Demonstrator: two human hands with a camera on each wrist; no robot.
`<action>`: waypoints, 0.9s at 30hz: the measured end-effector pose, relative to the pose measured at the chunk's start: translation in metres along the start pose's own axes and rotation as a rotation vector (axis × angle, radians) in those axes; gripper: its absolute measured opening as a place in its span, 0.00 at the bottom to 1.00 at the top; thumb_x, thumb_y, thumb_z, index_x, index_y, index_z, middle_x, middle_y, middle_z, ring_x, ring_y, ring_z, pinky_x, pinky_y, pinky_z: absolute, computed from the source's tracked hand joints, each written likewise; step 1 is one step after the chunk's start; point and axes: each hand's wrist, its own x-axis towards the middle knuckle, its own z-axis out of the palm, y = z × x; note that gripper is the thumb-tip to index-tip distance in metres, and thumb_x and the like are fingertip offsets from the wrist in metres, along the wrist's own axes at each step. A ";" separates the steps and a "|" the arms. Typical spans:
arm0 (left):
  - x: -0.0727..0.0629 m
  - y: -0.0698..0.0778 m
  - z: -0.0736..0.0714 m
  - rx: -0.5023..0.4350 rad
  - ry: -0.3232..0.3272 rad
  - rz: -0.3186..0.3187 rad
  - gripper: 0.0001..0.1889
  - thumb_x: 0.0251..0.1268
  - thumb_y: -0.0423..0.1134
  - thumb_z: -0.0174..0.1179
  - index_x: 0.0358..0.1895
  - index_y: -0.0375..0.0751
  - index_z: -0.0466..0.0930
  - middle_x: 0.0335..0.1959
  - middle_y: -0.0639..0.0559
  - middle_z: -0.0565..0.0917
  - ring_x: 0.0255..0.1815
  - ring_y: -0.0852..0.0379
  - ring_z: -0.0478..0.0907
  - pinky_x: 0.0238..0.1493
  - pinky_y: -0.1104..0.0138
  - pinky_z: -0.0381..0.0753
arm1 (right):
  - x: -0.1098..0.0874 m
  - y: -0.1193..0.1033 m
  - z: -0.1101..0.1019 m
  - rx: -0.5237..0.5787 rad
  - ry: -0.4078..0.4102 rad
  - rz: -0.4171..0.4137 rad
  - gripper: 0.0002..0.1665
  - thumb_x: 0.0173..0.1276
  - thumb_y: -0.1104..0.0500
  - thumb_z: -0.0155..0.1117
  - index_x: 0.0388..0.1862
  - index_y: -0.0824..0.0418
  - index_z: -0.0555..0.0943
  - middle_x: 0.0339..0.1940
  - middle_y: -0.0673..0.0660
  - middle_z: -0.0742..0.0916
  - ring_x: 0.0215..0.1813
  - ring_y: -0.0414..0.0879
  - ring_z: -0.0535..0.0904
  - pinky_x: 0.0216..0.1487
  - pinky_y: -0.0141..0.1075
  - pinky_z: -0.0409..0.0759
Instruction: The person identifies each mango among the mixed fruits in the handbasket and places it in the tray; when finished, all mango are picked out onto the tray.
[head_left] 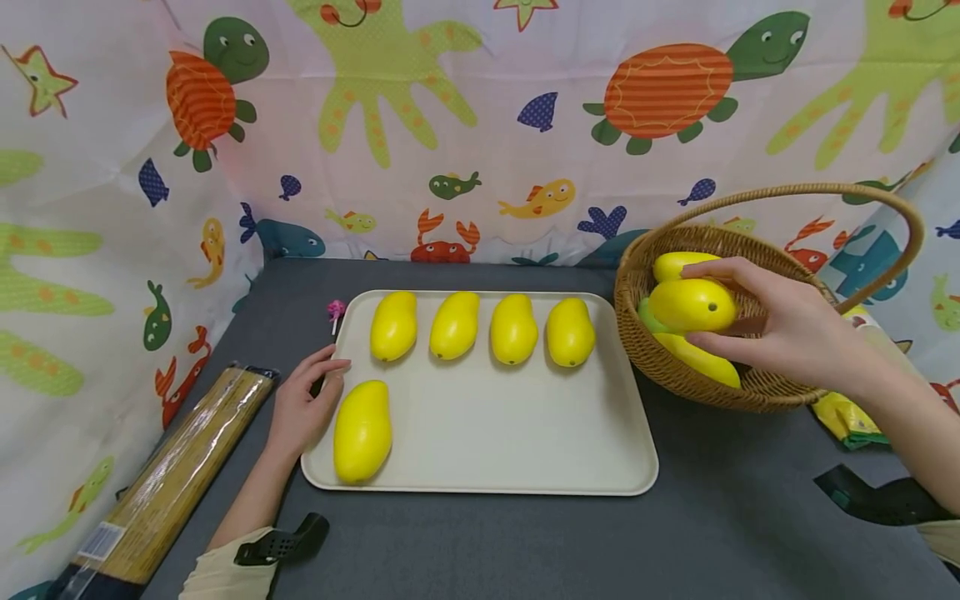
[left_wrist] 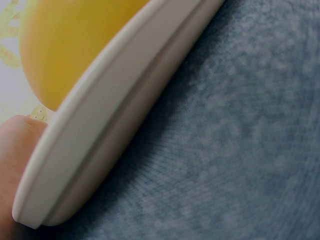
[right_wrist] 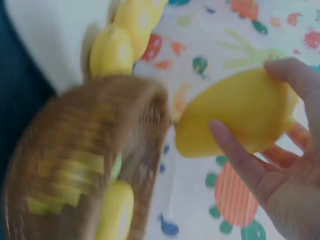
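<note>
My right hand (head_left: 787, 321) grips a yellow mango (head_left: 692, 305) between thumb and fingers, over the wicker basket (head_left: 675, 379). In the right wrist view the held mango (right_wrist: 235, 115) is beside the basket's rim, with the thumb along one side. More yellow fruit (head_left: 705, 362) and something green lie inside the basket, partly hidden. A cream tray (head_left: 510, 433) bears a row of several mangoes (head_left: 453, 325) along its far side and one larger mango (head_left: 363, 432) near its left front corner. My left hand (head_left: 307, 400) rests at the tray's left rim, fingers extended over it.
Left of the tray lies a long plastic-wrapped bundle of thin sticks (head_left: 187, 467). A small pink-topped item (head_left: 336, 310) stands by the tray's far left corner. A yellow and green packet (head_left: 847, 417) is partly under the basket's right side. Patterned cloth (head_left: 480, 125) surrounds the grey tabletop (head_left: 480, 550).
</note>
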 end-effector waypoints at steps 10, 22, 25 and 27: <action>0.000 0.001 -0.001 0.006 0.001 0.005 0.14 0.73 0.39 0.54 0.55 0.39 0.82 0.69 0.44 0.69 0.70 0.39 0.63 0.66 0.42 0.62 | 0.009 -0.036 0.049 0.555 -0.041 0.039 0.31 0.68 0.68 0.62 0.68 0.59 0.66 0.60 0.55 0.74 0.52 0.48 0.75 0.47 0.30 0.81; 0.002 0.000 0.001 0.016 -0.004 -0.014 0.14 0.72 0.39 0.54 0.55 0.41 0.82 0.70 0.46 0.69 0.70 0.41 0.63 0.67 0.43 0.61 | 0.016 -0.066 0.144 0.636 -0.125 -0.011 0.36 0.61 0.62 0.73 0.66 0.52 0.69 0.63 0.53 0.75 0.59 0.52 0.75 0.44 0.37 0.84; 0.002 0.000 0.000 0.014 -0.001 -0.018 0.14 0.72 0.39 0.55 0.54 0.41 0.82 0.70 0.47 0.69 0.70 0.41 0.63 0.67 0.43 0.61 | 0.019 -0.076 0.167 0.573 -0.130 -0.046 0.37 0.58 0.59 0.75 0.65 0.47 0.70 0.64 0.49 0.75 0.60 0.48 0.75 0.42 0.37 0.84; 0.002 -0.001 0.000 0.012 0.001 -0.016 0.14 0.72 0.39 0.55 0.54 0.41 0.82 0.70 0.47 0.69 0.70 0.41 0.63 0.67 0.43 0.62 | 0.022 -0.083 0.181 0.531 -0.123 -0.097 0.38 0.57 0.58 0.76 0.65 0.46 0.70 0.65 0.48 0.75 0.61 0.46 0.73 0.41 0.38 0.84</action>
